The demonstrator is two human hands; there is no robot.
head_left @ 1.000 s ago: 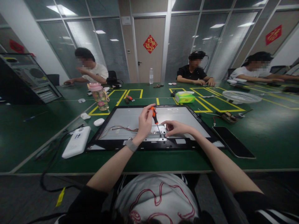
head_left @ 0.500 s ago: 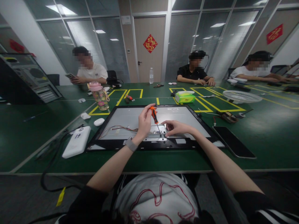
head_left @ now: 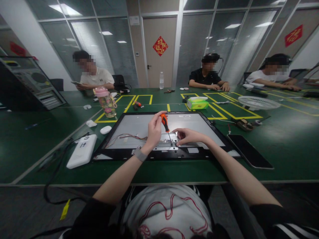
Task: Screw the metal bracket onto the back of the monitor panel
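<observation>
My left hand (head_left: pixel 154 129) is closed around the orange and black handle of a screwdriver (head_left: pixel 164 122). The screwdriver leans slightly, its tip down on a small metal bracket (head_left: pixel 164 136). My right hand (head_left: pixel 188 136) curls at the right end of this bracket, thumb and index finger at its edges, the other fingers bent inward. Under both hands lies a flat display panel (head_left: pixel 199 124) with a silver back and a black frame. Thin cables (head_left: pixel 132 136) run left from the bracket. The screw under the tip is too small to make out.
A white power bank (head_left: pixel 82 151) lies left of the panel, a black phone (head_left: pixel 249 151) to the right. Beyond stand a pink-lidded bottle (head_left: pixel 106 103), a green tissue pack (head_left: pixel 197 103) and a white fan grille (head_left: pixel 258 102). Several people sit across the table.
My hands and the screwdriver stay almost in place. Across the table, the person at the left has lowered their head and phone a little.
</observation>
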